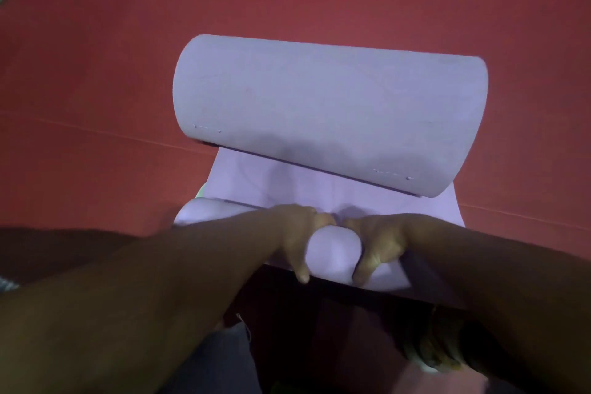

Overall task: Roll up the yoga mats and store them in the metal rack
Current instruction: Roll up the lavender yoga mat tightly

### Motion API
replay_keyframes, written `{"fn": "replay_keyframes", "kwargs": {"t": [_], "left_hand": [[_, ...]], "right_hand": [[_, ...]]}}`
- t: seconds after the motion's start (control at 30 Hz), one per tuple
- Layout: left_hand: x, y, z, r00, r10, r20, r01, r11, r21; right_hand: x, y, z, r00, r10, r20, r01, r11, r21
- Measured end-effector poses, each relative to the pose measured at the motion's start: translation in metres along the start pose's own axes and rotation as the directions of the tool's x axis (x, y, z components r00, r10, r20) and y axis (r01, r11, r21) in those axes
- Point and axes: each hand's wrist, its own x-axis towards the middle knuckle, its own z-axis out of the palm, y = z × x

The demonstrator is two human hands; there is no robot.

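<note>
The red floor [96, 73] fills most of the view, a flat matte surface with a faint seam line, stretching away beyond the grip on every side. On it lies the lilac yoga mat [329, 112], a soft foam sheet with a smooth, slightly chalky face. Its far end, well ahead of the hands, curls up and back over itself in a broad loose arch — probably the mat's own memory from being stored rolled. Between that arch and the grip, a short flat stretch is still unrolled.

The tight roll [332, 253] sits directly under the hands, a small, firm cylinder. The left hand [297, 233] and right hand [374, 240] rest side by side on it near the middle, fingers curled over the far side and thumbs hooked on the near side, clamping the foam — likely to keep the winding tight and even while pushing forward. No metal rack is in view, so storing looks to be a later step.
</note>
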Motion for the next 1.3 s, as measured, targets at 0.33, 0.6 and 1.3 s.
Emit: {"fn": "replay_keyframes", "kwargs": {"t": [0.33,0.6,1.3], "left_hand": [[0.019,-0.014,-0.014,0.990,-0.103,0.100,0.123,0.968,-0.217],[0.017,-0.016,-0.012,0.999,-0.047,0.018,0.049,0.991,-0.126],[0.052,-0.034,-0.018,0.999,-0.032,0.016,0.032,0.998,-0.057]], "right_hand": [[-0.003,0.011,0.003,0.965,0.014,-0.262,-0.052,0.989,-0.141],[0.009,-0.003,0.020,0.982,0.052,-0.182,-0.087,0.977,-0.193],[0.029,0.013,0.034,0.925,0.089,-0.369,-0.224,0.913,-0.341]]}}
